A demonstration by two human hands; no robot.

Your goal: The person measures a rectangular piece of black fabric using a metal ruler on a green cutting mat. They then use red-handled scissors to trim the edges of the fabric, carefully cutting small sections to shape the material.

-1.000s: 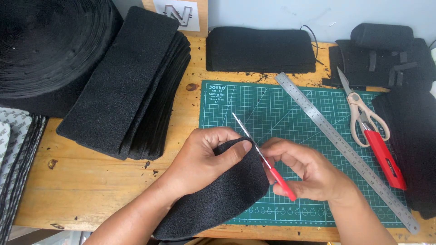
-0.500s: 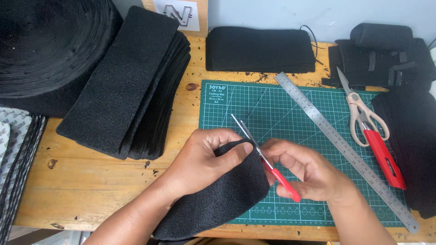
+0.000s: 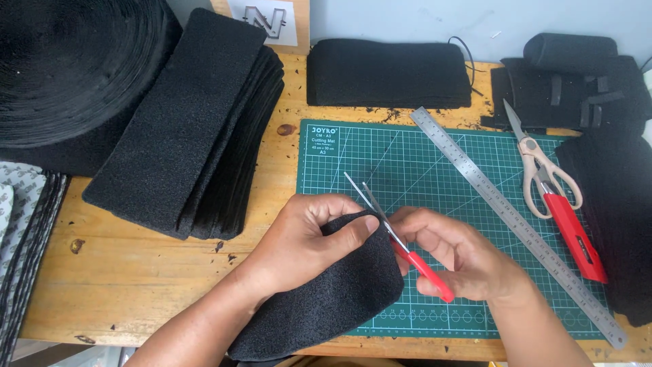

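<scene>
Left hand [image 3: 305, 238] pinches a black foam piece [image 3: 326, 299]; right hand [image 3: 462, 261] grips small red-handled snips [image 3: 401, 238] over a green cutting mat [image 3: 435, 170]; a white sign [image 3: 268, 20] stands far left.

Two bare hands and forearms

The left hand [image 3: 309, 238] and right hand [image 3: 462, 261] wear no gloves, rings or watch; both forearms are uncovered, with no sleeves showing, and the fingernails are short.

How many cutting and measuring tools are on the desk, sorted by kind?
Small red-handled snips, held in the right hand: 1
Big cream-handled scissors: 1
Red utility knife: 1
Steel ruler: 1
Green cutting mat: 1
Total: 5
</scene>
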